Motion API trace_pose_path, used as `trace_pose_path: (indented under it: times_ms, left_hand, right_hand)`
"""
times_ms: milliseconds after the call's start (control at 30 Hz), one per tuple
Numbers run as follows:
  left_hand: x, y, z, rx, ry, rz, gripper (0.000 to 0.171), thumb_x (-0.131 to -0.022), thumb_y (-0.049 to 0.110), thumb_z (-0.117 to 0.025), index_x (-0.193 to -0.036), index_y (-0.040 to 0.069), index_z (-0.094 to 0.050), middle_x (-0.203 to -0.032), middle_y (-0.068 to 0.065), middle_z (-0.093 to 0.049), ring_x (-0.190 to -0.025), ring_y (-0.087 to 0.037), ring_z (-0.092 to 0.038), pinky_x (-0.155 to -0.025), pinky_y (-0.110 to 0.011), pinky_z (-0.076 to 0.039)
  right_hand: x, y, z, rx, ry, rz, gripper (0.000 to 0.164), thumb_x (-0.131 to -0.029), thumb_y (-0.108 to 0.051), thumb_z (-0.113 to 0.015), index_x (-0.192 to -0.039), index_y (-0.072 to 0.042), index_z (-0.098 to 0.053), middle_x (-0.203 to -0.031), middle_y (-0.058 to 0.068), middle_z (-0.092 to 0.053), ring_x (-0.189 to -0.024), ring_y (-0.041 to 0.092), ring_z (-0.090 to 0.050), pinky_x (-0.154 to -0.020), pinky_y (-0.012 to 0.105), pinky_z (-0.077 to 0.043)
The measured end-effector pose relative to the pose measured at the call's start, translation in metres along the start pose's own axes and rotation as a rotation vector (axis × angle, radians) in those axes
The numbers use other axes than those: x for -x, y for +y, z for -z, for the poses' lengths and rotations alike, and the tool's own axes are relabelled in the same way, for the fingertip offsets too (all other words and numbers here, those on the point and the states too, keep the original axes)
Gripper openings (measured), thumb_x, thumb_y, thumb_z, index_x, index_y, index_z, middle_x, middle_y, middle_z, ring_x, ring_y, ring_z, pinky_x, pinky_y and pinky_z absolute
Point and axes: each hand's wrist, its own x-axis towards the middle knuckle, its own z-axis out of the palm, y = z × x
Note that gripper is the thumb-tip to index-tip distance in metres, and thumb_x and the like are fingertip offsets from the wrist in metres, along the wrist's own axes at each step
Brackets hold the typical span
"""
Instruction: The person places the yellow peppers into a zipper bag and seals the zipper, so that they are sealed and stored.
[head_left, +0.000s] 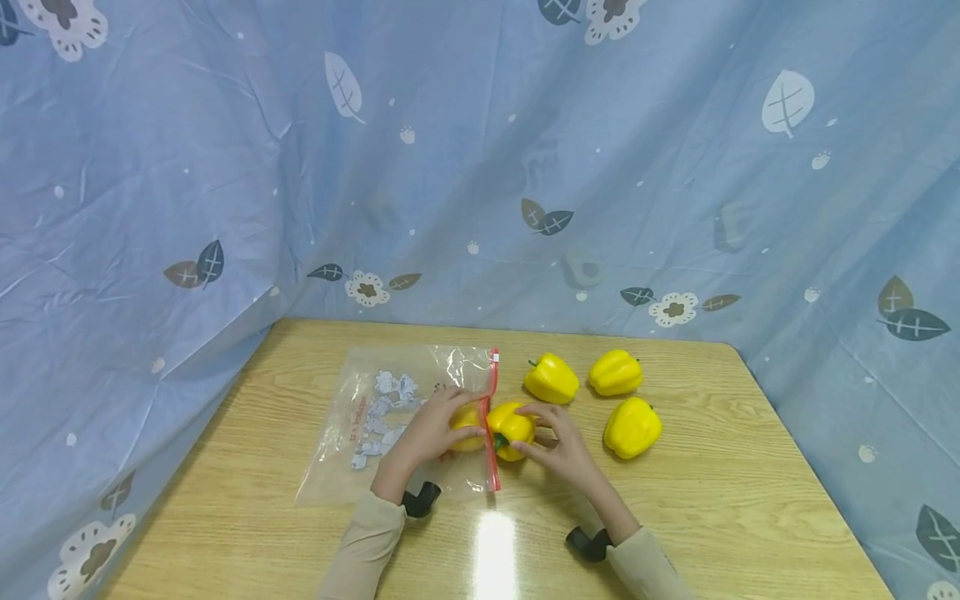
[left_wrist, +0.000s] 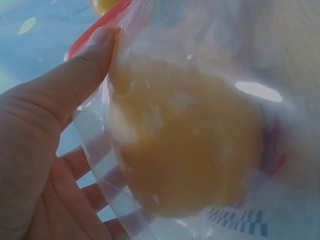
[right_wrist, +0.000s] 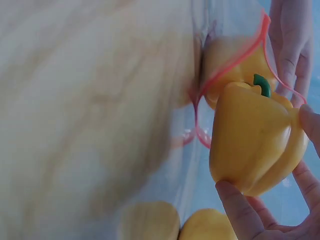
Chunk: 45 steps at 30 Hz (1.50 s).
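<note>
A clear zip bag (head_left: pixel 330 450) with a red zip edge lies flat on the table, its mouth facing right. My left hand (head_left: pixel 431 429) pinches the mouth's edge, with the thumb at the red strip and the other fingers behind the plastic in the left wrist view. Inside the bag, near the mouth, sits one yellow bell pepper (left_wrist: pixel 190 150). My right hand (head_left: pixel 566 450) grips another yellow bell pepper (right_wrist: pixel 250 140) between thumb and fingers, right at the parted red edges. Its green stem points toward the bag.
Three more yellow peppers stand on the wooden table (head_left: pixel 712 500): one behind the right hand (head_left: pixel 551 379), a back one (head_left: pixel 616 372) and a right one (head_left: pixel 633 427). A blue patterned curtain (head_left: pixel 465 167) hangs around the table's back and sides.
</note>
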Motion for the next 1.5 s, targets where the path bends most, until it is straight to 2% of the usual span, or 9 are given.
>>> trace_pose_path:
  times_ms: [100, 367, 567, 667, 833, 1033, 1233, 1367, 1500]
  left_hand:
    - [0.0, 0.0, 0.0, 0.007, -0.007, -0.007, 0.058, -0.081, 0.043, -0.067, -0.133, 0.025, -0.051, -0.125, -0.005, -0.054, -0.119, -0.028, -0.047, -0.101, -0.052, -0.038]
    - [0.001, 0.001, 0.001, -0.005, -0.001, -0.033, 0.057, -0.081, 0.042, -0.067, -0.132, 0.022, -0.053, -0.123, -0.007, -0.055, -0.114, -0.027, -0.048, -0.1, -0.05, -0.039]
    - [0.0, 0.0, 0.001, -0.03, 0.009, -0.061, 0.057, -0.08, 0.041, -0.068, -0.131, 0.019, -0.054, -0.119, -0.008, -0.057, -0.114, -0.028, -0.049, -0.109, -0.055, -0.025]
    - [0.001, 0.0, 0.0, -0.043, 0.014, -0.068, 0.057, -0.081, 0.042, -0.067, -0.131, 0.019, -0.054, -0.118, -0.007, -0.057, -0.113, -0.028, -0.05, -0.109, -0.055, -0.024]
    - [0.002, -0.001, 0.0, -0.046, 0.013, -0.059, 0.058, -0.08, 0.043, -0.068, -0.132, 0.021, -0.053, -0.119, -0.006, -0.057, -0.113, -0.027, -0.05, -0.105, -0.053, -0.032]
    - [0.002, 0.001, 0.0, -0.041, 0.01, -0.059, 0.059, -0.078, 0.041, -0.069, -0.131, 0.021, -0.054, -0.119, -0.007, -0.057, -0.113, -0.027, -0.049, -0.107, -0.052, -0.03]
    - [0.002, 0.003, 0.001, -0.037, 0.008, -0.057, 0.059, -0.077, 0.042, -0.07, -0.13, 0.019, -0.055, -0.119, -0.007, -0.057, -0.113, -0.027, -0.049, -0.108, -0.052, -0.029]
    - [0.002, 0.003, 0.001, -0.037, 0.003, -0.052, 0.06, -0.077, 0.044, -0.069, -0.13, 0.019, -0.055, -0.12, -0.007, -0.056, -0.114, -0.027, -0.049, -0.106, -0.051, -0.031]
    - [0.003, 0.003, 0.002, -0.032, -0.002, -0.052, 0.06, -0.077, 0.045, -0.068, -0.131, 0.021, -0.054, -0.121, -0.006, -0.056, -0.115, -0.026, -0.048, -0.106, -0.052, -0.031]
  right_hand:
    - [0.0, -0.001, -0.004, -0.025, -0.005, -0.003, 0.044, -0.08, -0.01, -0.072, -0.121, -0.006, -0.056, -0.12, 0.021, -0.045, -0.106, 0.04, -0.051, -0.083, 0.052, -0.051]
    - [-0.007, 0.025, -0.017, -0.014, 0.02, -0.016, 0.045, -0.076, -0.019, -0.076, -0.118, -0.02, -0.06, -0.115, 0.011, -0.048, -0.102, 0.031, -0.055, -0.08, 0.038, -0.055]
    - [-0.008, 0.026, -0.023, 0.004, 0.009, 0.002, 0.045, -0.077, -0.026, -0.075, -0.119, -0.021, -0.059, -0.112, 0.009, -0.048, -0.102, 0.031, -0.056, -0.08, 0.032, -0.055]
    - [-0.007, 0.027, -0.025, 0.006, -0.005, -0.006, 0.046, -0.078, -0.025, -0.074, -0.121, -0.021, -0.057, -0.113, 0.009, -0.047, -0.103, 0.032, -0.057, -0.08, 0.031, -0.055]
    - [-0.006, 0.024, -0.026, 0.011, -0.032, -0.002, 0.047, -0.08, -0.017, -0.072, -0.123, -0.017, -0.055, -0.113, 0.011, -0.046, -0.104, 0.036, -0.057, -0.079, 0.037, -0.055]
    - [0.0, 0.002, -0.015, -0.029, -0.121, 0.051, 0.043, -0.087, -0.008, -0.063, -0.128, -0.002, -0.05, -0.12, 0.025, -0.043, -0.11, 0.047, -0.049, -0.085, 0.05, -0.05]
    - [0.003, -0.007, -0.004, -0.051, -0.202, 0.059, 0.044, -0.09, -0.004, -0.059, -0.131, 0.002, -0.045, -0.126, 0.026, -0.042, -0.114, 0.046, -0.047, -0.09, 0.052, -0.047]
    - [0.003, -0.003, -0.005, -0.07, -0.182, 0.054, 0.045, -0.088, -0.004, -0.061, -0.13, 0.002, -0.046, -0.126, 0.025, -0.043, -0.113, 0.044, -0.049, -0.088, 0.051, -0.049]
    - [0.001, 0.008, -0.012, -0.053, -0.11, 0.06, 0.045, -0.086, -0.005, -0.065, -0.127, 0.001, -0.049, -0.125, 0.023, -0.046, -0.109, 0.043, -0.053, -0.085, 0.048, -0.051]
